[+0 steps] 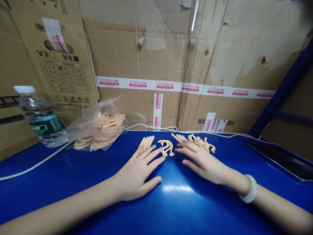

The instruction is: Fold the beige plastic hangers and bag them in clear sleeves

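Observation:
My left hand [139,173] is spread palm down, its fingertips over the near ends of several straight beige sticks [147,142] and close to a few hook-shaped beige pieces [167,145]. My right hand [204,161], a pale green band round its wrist, has its fingers apart beside a second row of straight sticks [178,137]. Behind its knuckles lies a bunch of curved beige pieces [200,141], partly hidden by the hand. Neither hand grips anything that I can see; whether the fingertips touch the pieces I cannot tell.
On the left, a clear plastic bag [100,125] full of flat beige pieces lies by a water bottle [44,119]. A white cable [36,168] runs along the back of the blue table [171,209]. A dark phone-like device [281,160] lies right. Cardboard [141,58] walls the back.

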The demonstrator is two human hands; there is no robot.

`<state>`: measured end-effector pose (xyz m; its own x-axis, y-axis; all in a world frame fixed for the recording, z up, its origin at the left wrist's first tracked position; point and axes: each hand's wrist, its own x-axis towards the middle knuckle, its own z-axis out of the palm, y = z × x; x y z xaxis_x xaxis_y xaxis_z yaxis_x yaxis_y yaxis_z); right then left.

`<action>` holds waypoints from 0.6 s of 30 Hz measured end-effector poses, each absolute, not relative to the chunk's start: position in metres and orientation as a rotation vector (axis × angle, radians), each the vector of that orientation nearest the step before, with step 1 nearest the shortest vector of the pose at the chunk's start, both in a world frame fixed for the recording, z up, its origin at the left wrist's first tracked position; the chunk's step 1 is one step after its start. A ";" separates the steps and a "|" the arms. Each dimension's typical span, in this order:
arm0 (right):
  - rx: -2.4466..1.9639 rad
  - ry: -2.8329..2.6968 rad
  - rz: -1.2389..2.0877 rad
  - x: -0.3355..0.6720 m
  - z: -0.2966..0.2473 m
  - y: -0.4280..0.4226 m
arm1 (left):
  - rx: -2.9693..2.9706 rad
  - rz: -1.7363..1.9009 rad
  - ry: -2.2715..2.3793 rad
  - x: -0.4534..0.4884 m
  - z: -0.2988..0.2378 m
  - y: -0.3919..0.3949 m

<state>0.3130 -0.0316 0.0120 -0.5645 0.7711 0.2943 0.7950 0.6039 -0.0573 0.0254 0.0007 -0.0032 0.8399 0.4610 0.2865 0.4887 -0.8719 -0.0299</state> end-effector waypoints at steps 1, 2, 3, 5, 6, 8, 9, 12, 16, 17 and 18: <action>-1.318 -2.509 -0.146 0.324 0.015 -0.029 | -2.893 -0.436 -0.760 0.024 -0.004 0.000; -1.375 -2.472 -0.173 0.336 0.018 -0.026 | -2.876 -0.456 -0.767 0.023 -0.004 0.000; -1.431 -2.452 -0.181 0.349 0.020 -0.023 | -2.863 -0.474 -0.772 0.022 -0.004 -0.001; -1.568 -2.451 -0.152 0.374 0.024 -0.019 | -2.858 -0.498 -0.771 0.020 -0.006 -0.001; -1.645 -2.450 -0.108 0.384 0.025 -0.017 | -2.861 -0.508 -0.768 0.020 -0.007 -0.002; -1.760 -2.443 0.000 0.395 0.026 -0.015 | -2.871 -0.528 -0.763 0.019 -0.008 -0.002; -1.789 -2.442 0.052 0.398 0.025 -0.015 | -2.875 -0.540 -0.763 0.019 -0.009 -0.001; -1.799 -2.465 0.150 0.394 0.020 -0.016 | -2.884 -0.577 -0.773 0.018 -0.011 -0.001; -1.814 -2.486 0.215 0.387 0.015 -0.015 | -2.898 -0.597 -0.778 0.017 -0.012 -0.001; -1.830 -2.478 0.218 0.387 0.014 -0.014 | -2.902 -0.600 -0.777 0.017 -0.012 -0.001; -1.850 -2.466 0.220 0.389 0.014 -0.014 | -2.904 -0.604 -0.776 0.017 -0.012 -0.001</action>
